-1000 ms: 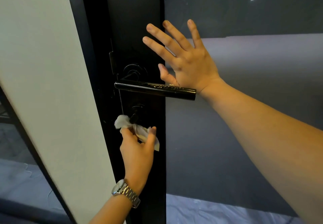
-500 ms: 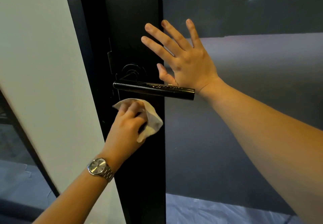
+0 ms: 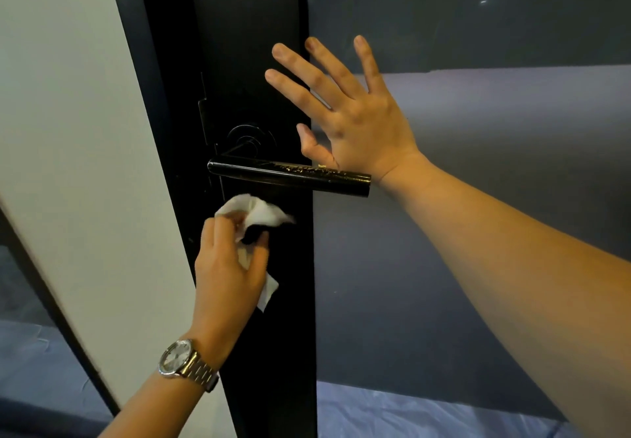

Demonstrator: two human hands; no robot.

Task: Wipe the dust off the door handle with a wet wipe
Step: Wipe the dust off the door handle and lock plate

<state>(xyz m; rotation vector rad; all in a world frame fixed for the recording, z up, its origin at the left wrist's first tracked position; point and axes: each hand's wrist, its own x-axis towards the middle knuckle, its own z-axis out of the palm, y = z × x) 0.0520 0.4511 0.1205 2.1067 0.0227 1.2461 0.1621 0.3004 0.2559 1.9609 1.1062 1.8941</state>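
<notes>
A black lever door handle point(image 3: 290, 178) juts out horizontally from the black door frame point(image 3: 252, 45), with pale dust marks along its top. My left hand point(image 3: 228, 267), wearing a silver watch, grips a crumpled white wet wipe point(image 3: 259, 212) just below the handle's left part, against the frame. The wipe does not touch the handle. My right hand point(image 3: 345, 113) is spread flat on the glass above the handle's right end, fingers apart, holding nothing.
A round black lock rose point(image 3: 251, 137) sits above the handle. Frosted grey glass point(image 3: 478, 198) fills the door to the right. A white wall point(image 3: 68, 130) stands to the left of the frame. Pale floor shows below.
My left hand with the wipe rose from under the keyhole area towards the handle, then dropped back slightly and turned. My right hand stayed pressed on the glass.
</notes>
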